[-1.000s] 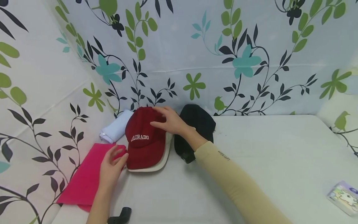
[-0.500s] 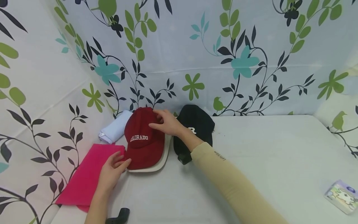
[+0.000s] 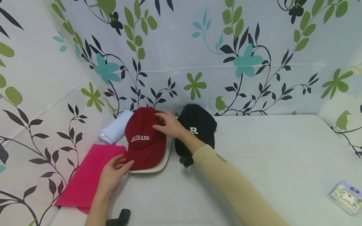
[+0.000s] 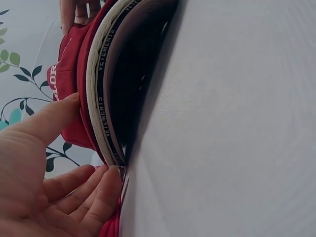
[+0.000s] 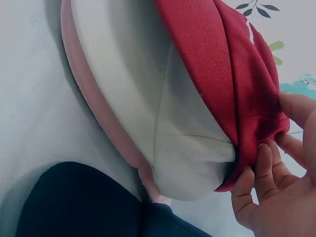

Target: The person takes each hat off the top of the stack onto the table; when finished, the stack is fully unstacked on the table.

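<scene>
A red cap (image 3: 147, 153) lettered "COLORADO" lies over an off-white cap (image 5: 113, 64), and a pinkish brim (image 5: 89, 103) shows beneath them in the right wrist view. My right hand (image 3: 173, 127) pinches the side of the red crown between thumb and fingers. At the stack's left side, my left hand (image 3: 111, 174) has its thumb on the red brim and its fingertips at the brims' lower edge. Just right of the stack sits a black cap (image 3: 195, 116) with a white "R", partly hidden by my right forearm.
Bright pink folded fabric (image 3: 87, 179) lies left of the caps, under my left hand's side. A light blue rolled cloth (image 3: 117, 127) rests behind it. A small printed pack (image 3: 346, 197) lies at the table's far right. Leaf-patterned fabric (image 3: 169, 47) hangs behind.
My left hand has shifted slightly right, its thumb moving onto the red brim. My right hand's fingers have drawn in a little on the red crown. The caps stay in place.
</scene>
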The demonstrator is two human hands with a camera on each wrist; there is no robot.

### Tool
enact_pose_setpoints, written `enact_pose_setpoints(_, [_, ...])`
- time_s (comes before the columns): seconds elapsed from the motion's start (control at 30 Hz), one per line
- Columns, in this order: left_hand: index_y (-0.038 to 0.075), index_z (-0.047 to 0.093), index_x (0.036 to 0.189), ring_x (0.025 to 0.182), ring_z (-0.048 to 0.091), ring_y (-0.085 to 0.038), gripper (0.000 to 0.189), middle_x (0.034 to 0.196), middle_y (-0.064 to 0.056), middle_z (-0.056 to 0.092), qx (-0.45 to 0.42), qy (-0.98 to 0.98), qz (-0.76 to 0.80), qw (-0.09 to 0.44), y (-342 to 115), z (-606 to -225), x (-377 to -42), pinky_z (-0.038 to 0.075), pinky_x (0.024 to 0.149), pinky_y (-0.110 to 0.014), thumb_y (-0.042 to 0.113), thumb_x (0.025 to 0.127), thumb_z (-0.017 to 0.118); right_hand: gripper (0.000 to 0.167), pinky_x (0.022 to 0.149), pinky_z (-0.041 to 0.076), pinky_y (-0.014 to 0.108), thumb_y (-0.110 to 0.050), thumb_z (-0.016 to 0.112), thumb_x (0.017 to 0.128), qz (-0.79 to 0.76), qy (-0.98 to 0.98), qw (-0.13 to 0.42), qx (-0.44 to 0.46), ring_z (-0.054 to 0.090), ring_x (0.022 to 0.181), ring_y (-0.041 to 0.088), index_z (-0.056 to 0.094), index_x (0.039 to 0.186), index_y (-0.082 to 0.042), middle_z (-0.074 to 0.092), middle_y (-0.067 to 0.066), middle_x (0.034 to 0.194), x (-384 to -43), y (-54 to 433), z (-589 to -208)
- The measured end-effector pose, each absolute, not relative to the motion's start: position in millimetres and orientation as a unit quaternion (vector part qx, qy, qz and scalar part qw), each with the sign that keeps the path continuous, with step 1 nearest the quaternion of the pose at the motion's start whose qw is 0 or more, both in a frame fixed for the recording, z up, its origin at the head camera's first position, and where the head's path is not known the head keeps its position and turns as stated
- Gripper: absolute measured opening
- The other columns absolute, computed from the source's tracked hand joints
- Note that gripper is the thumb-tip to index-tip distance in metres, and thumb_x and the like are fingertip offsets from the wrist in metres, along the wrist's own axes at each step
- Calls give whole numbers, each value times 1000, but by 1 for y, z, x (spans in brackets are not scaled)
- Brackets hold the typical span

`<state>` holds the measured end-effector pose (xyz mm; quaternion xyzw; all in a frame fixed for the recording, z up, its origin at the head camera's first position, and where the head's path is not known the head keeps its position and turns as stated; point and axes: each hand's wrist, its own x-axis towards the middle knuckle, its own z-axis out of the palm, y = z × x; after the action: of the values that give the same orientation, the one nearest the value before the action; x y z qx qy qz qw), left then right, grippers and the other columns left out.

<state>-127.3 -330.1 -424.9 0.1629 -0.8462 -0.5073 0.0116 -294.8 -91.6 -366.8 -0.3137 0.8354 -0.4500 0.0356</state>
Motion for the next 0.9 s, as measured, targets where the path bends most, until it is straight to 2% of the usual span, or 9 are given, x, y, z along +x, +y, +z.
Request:
enact_pose_setpoints(0.4, [3,41,151,115,55,-32,84,140,-20,51,172,-855,-488,21,-330,-426,-126,54,73,-17,45,88,77,49,78,51,23,-17,67,99,-445,843,20,-301,56,94,18,52,144,-3,60,8,106,-292,-94,-370])
enact_pose_setpoints(0.6, [3,43,150,111,54,-30,83,140,-20,51,173,-859,-482,24,-328,-426,-124,54,71,-19,46,88,77,48,78,50,24,-17,66,100,-445,843,15,-301,56,93,18,52,144,-3,60,7,105,-291,-95,-373])
enact_pose_setpoints(0.9, [2,38,153,116,51,-32,88,143,-20,48,175,-855,-487,10,-326,-424,-125,54,73,-19,42,87,79,48,78,50,23,-16,65,100,-452,844,19,-288,55,93,18,52,145,-5,59,6,104,-290,-96,-375])
